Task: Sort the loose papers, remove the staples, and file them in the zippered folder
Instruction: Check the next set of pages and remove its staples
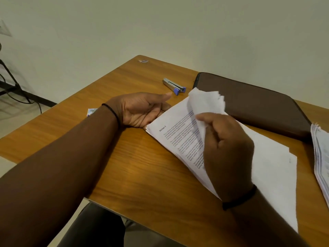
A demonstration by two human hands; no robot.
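Head view: right hand (pixel 226 148) pinches curled-up white printed sheets (pixel 206 102) of paper stack (pixel 170 132) lying mid wooden table (pixel 110 157). Left hand (pixel 142 111) spread, palm up, touching stack's far-left edge. Dark brown zippered folder (pixel 249 104) closed, far right; silver-blue staple remover (pixel 173 85) just left of it. Second white pile (pixel 320 157) at right edge. Risk: hard pull tearing stapled corner; unpinned stack sliding.

Table (pixel 124 166): I see glossy wood grain.
Folder (pixel 249 104): matt brown, leather-like.
Papers (pixel 178 132): thin white printed paper.
Stapler (pixel 173 85): shiny metal, blue plastic.
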